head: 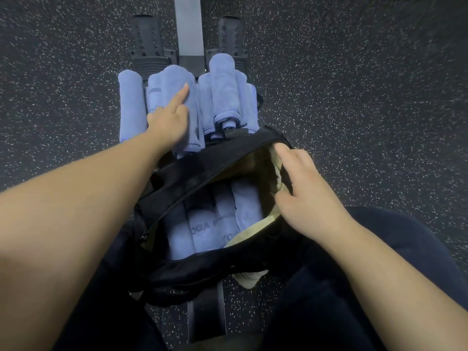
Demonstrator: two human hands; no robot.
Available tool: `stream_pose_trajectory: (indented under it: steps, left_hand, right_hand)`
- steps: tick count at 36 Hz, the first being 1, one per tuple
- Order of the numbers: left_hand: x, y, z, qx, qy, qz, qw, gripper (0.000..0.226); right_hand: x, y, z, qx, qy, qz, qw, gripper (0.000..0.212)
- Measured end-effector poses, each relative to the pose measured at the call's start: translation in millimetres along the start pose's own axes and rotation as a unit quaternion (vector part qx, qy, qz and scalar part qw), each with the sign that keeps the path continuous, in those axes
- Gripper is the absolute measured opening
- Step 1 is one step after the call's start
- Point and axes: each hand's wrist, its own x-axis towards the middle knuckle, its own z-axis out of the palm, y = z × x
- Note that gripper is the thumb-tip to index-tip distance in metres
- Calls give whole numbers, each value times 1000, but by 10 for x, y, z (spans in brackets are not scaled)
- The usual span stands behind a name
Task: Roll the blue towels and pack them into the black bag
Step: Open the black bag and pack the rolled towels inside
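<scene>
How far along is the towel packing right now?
Roughly midway, by the look of it. Done: several rolled blue towels already lie side by side inside the black bag. In hand: the right hand holds the bag's rim open while the left hand rests on one towel of the rolled pile beyond the bag. Left: that whole pile, all rolled already, must go in.

A grey rail (188,29) with 2 black footrests (147,44) crosses speckled flooring (354,84).
</scene>
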Motion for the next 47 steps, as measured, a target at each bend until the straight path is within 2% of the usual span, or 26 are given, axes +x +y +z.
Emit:
stream_pose_trajectory:
  steps: [9,13,16,22,26,32,36,40,43,47]
  left_hand:
    - [-14,78,4,-51,-15,76,996,60]
    - [14,94,3,-70,-38,72,994,70]
    - [19,124,0,-73,-45,75,993,70]
    - [-83,137,-34,-87,28,116,989,66]
    - [-256,172,-143,-116,75,197,971,67]
    - [-788,312,-394,-168,121,242,948,72]
    - [-1178,360,-453,-193,107,280,934,73]
    - [-1530,265,-331,-202,47,323,923,75]
    - [-1731,117,-132,-173,6,346,922,75]
    - [-1831,-108,163,-114,-10,339,934,72]
  right_hand:
    - [7,-11,-2,-6,-2,1,1000,72]
    - [11,0,-6,-5,0,2,1000,72]
    - [9,4,-6,-5,-1,0,1000,73]
    - [21,22,3,-11,3,0,1000,72]
    - [11,15,-2,-11,-1,4,1000,74]
    - [-6,17,10,-4,6,-13,1000,74]
    - [7,48,28,27,23,-11,999,69]
    - [2,57,29,50,20,3,999,70]
    - [-37,28,19,63,19,2,998,69]
    - [-96,-19,9,73,15,-12,997,64]
